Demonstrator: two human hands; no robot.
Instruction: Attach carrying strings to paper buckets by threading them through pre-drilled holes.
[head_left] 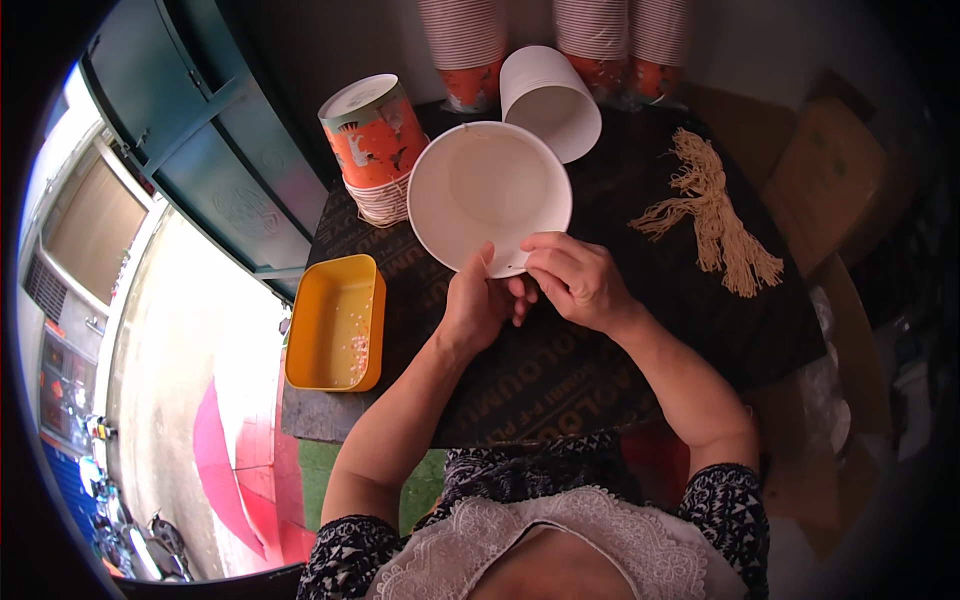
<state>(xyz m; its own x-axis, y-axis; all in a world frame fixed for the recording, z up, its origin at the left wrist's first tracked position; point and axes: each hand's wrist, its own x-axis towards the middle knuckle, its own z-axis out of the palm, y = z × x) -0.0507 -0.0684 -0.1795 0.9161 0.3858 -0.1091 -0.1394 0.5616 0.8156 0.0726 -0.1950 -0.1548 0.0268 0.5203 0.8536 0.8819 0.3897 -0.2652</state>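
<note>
A white paper bucket (490, 180) is tilted with its open mouth toward me over the middle of the table. My left hand (480, 300) grips its near rim, thumb inside the wall and fingers below. My right hand (580, 280) is closed in a pinch at the same rim, just right of the left thumb. Whatever lies between those right fingertips is too small to make out. Small dark spots show in the bucket's wall beside them. To the right lies a bundle of tan strings (710, 215), spread at both ends.
A yellow plastic box (335, 325) with small pale bits stands at the table's left edge. Behind it is an upside-down stack of orange patterned buckets (375, 145). White nested buckets (550, 105) lie farther back, before tall wrapped stacks (462, 45). Cardboard boxes (830, 190) flank the right.
</note>
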